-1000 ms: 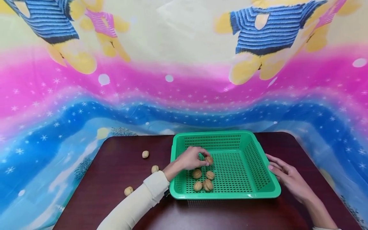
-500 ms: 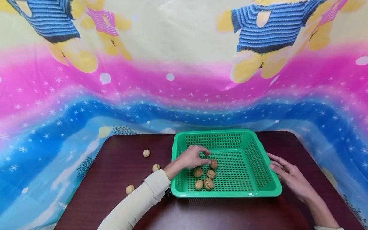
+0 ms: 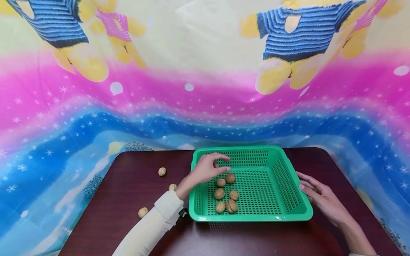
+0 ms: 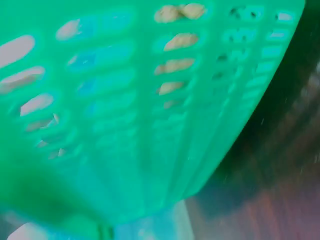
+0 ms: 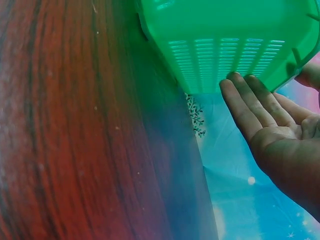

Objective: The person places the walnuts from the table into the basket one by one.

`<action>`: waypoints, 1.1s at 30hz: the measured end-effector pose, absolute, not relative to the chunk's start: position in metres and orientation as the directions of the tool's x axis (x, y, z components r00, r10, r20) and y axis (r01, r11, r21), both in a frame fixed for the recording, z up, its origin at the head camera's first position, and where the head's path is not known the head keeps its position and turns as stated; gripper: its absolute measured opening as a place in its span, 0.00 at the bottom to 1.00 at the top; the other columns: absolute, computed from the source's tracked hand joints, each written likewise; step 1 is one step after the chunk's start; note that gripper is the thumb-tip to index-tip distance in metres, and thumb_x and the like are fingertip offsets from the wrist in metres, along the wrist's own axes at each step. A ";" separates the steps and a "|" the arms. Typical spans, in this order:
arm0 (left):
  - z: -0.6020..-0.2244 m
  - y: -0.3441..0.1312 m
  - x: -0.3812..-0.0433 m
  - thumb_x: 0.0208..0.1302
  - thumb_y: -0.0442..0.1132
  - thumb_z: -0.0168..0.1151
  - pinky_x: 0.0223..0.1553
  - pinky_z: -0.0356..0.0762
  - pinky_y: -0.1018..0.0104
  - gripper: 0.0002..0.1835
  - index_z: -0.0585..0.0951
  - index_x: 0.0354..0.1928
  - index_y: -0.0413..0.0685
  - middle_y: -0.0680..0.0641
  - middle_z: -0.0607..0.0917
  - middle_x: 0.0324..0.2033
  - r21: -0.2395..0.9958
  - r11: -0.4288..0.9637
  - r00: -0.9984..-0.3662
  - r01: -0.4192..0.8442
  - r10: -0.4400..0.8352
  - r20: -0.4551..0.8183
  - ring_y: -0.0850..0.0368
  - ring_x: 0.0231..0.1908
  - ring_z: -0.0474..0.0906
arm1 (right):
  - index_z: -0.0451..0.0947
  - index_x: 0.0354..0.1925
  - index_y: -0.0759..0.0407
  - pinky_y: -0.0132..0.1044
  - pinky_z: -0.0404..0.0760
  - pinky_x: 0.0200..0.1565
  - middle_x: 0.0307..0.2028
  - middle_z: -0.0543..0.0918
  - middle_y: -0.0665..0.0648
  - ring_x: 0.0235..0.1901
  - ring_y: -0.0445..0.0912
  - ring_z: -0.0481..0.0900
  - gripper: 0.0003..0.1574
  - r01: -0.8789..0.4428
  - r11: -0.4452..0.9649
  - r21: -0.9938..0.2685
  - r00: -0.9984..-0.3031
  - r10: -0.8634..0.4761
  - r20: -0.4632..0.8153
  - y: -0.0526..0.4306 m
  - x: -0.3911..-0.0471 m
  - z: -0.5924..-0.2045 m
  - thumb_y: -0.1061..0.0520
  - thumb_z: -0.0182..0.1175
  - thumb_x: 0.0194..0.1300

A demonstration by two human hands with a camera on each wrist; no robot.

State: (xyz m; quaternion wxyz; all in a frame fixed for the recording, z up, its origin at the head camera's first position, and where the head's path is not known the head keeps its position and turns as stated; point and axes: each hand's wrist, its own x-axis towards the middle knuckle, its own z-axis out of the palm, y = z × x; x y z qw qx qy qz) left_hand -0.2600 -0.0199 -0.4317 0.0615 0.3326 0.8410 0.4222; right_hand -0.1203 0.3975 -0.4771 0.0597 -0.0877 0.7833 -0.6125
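In the head view, a green slotted plastic basket [image 3: 253,217] stands on the table with several walnuts [image 3: 231,206] gathered in its left half. My left hand [image 3: 209,168] hovers over that side, thumb and fingers apart, holding nothing. Just below its thumb lies a darker walnut [image 3: 230,178], with a smaller walnut [image 3: 221,182] beside it. My right hand [image 3: 323,199] is at the basket's right side, thumb at the rim. In the right wrist view its straight fingers [image 5: 260,102] touch the outer wall. The left wrist view shows mostly the basket's blurred wall [image 4: 150,175].
Left of the basket, three loose walnuts lie on the dark wooden table [image 3: 115,192]: a back walnut [image 3: 162,171], a middle walnut [image 3: 172,187] partly behind the left wrist, and a front walnut [image 3: 143,212]. A printed cloth [image 3: 205,99] hangs behind the table.
My left hand pinched the darker walnut, let it go, and rose back and left. That walnut has rolled left, and the smaller walnut beside it has come into view. My right hand stays put.
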 end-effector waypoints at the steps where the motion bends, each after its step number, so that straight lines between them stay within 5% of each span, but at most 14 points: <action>1: -0.429 -0.025 -0.260 0.75 0.46 0.70 0.29 0.72 0.68 0.21 0.85 0.66 0.53 0.48 0.88 0.59 0.752 0.422 -0.779 0.506 0.598 0.188 0.62 0.23 0.75 | 0.47 0.86 0.64 0.38 0.90 0.50 0.62 0.83 0.32 0.57 0.36 0.88 0.37 -0.063 0.234 -0.970 -0.978 -0.206 0.014 0.397 -0.120 -0.477 0.58 0.45 0.89; 10: -0.416 -0.094 -0.271 0.72 0.48 0.74 0.26 0.72 0.67 0.22 0.87 0.64 0.52 0.44 0.90 0.42 0.752 0.515 -0.887 0.411 0.416 0.200 0.58 0.27 0.79 | 0.47 0.86 0.63 0.37 0.90 0.49 0.62 0.82 0.30 0.56 0.35 0.88 0.38 -0.059 0.253 -0.966 -0.979 -0.202 0.007 0.395 -0.120 -0.474 0.57 0.45 0.89; 17: -0.430 -0.157 -0.282 0.72 0.49 0.73 0.29 0.75 0.64 0.21 0.87 0.63 0.52 0.43 0.91 0.48 0.724 0.606 -0.935 0.331 0.315 0.163 0.57 0.27 0.78 | 0.48 0.86 0.62 0.35 0.89 0.50 0.61 0.82 0.29 0.56 0.33 0.87 0.38 -0.048 0.274 -0.961 -0.982 -0.188 -0.005 0.396 -0.120 -0.474 0.57 0.46 0.89; 23: -0.447 -0.203 -0.280 0.74 0.49 0.71 0.27 0.73 0.62 0.22 0.85 0.65 0.50 0.37 0.88 0.30 0.730 0.656 -0.972 0.191 0.228 0.049 0.56 0.21 0.76 | 0.48 0.86 0.62 0.33 0.88 0.50 0.61 0.81 0.27 0.57 0.30 0.86 0.38 -0.047 0.305 -0.951 -0.981 -0.192 -0.013 0.393 -0.124 -0.475 0.56 0.46 0.89; 33: -0.471 -0.237 -0.291 0.75 0.49 0.69 0.31 0.71 0.61 0.26 0.83 0.68 0.45 0.36 0.89 0.36 0.697 0.711 -0.990 0.090 0.139 -0.014 0.54 0.23 0.77 | 0.47 0.87 0.58 0.35 0.89 0.47 0.60 0.81 0.25 0.55 0.30 0.86 0.38 -0.025 0.301 -0.953 -0.983 -0.182 -0.032 0.403 -0.123 -0.479 0.57 0.46 0.89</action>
